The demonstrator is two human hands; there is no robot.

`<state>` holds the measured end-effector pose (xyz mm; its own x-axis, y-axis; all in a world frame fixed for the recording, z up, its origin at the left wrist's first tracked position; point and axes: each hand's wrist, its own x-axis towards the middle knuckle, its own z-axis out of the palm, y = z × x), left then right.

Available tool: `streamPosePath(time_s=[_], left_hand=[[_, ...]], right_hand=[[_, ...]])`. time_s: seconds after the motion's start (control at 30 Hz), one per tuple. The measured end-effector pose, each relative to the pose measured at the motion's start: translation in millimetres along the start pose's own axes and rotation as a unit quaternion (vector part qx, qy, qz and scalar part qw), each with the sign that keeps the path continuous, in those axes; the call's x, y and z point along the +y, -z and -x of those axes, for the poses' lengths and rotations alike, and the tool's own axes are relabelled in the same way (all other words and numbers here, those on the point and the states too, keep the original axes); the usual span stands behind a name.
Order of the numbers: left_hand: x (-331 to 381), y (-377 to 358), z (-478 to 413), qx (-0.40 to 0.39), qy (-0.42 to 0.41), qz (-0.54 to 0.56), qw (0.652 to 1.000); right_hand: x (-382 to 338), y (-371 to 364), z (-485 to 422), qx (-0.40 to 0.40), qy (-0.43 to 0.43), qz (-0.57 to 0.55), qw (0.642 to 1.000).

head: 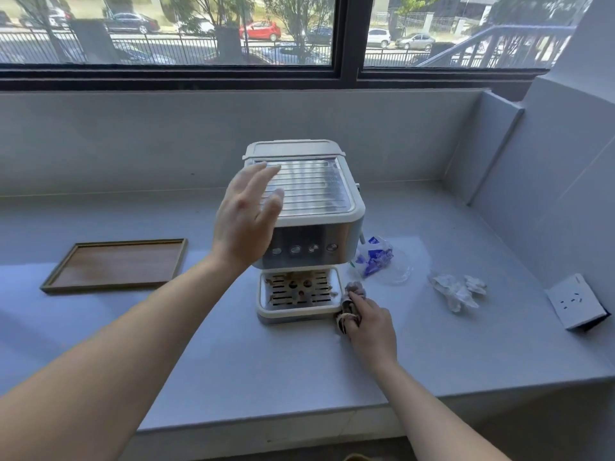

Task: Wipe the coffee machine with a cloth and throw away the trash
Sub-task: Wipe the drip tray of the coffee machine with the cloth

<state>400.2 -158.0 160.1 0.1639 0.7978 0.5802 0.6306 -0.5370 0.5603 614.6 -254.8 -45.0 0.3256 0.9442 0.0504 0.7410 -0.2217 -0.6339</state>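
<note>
Our right hand (369, 322) has its fingers curled tight around a bunched cloth (349, 306), pressing it against the right front corner of the coffee machine's (309, 207) drip tray (299, 294). Our left hand (246, 221) is raised with fingers spread and loose, gripping nothing; it sits in front of the machine's upper left edge, and we cannot tell whether the fingertips touch the ribbed metal top.

Just beyond the cloth-holding fingers, to the right of the machine, lies a crumpled blue-and-white plastic wrapper (376, 257) on a clear plastic piece. Further right of those fingers lies a crumpled white paper wad (456, 291), and beyond that, near the wall, a white socket box (575, 301).

Well off to the left of our open hand, a wooden tray (116, 264) lies flat on the grey counter (266, 361).
</note>
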Motion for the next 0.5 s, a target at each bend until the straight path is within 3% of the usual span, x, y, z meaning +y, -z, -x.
streamPosePath(time_s=[0.07, 0.13, 0.23, 0.37, 0.5], left_hand=[[-16.3, -1.8, 31.5, 0.095, 0.025, 0.051, 0.994], [-38.4, -13.7, 80.6, 0.138, 0.093, 0.042, 0.985], [-67.0, -45.2, 147.2, 0.041, 0.203, 0.007, 0.978], [-95.7, -88.0, 171.4, -0.121, 0.268, -0.031, 0.955], [-107.1, -113.7, 173.6, -0.134, 0.267, -0.044, 0.953]], right_hand=[[9.5, -6.6, 2.7, 0.01, 0.024, 0.025, 0.999], [14.4, -11.9, 1.2, 0.025, 0.04, 0.05, 0.998], [18.0, -18.7, 1.3, 0.049, 0.069, 0.078, 0.993], [23.1, -16.5, -0.4, 0.059, 0.1, 0.085, 0.99], [30.8, 0.1, 2.0, 0.03, 0.138, 0.054, 0.989]])
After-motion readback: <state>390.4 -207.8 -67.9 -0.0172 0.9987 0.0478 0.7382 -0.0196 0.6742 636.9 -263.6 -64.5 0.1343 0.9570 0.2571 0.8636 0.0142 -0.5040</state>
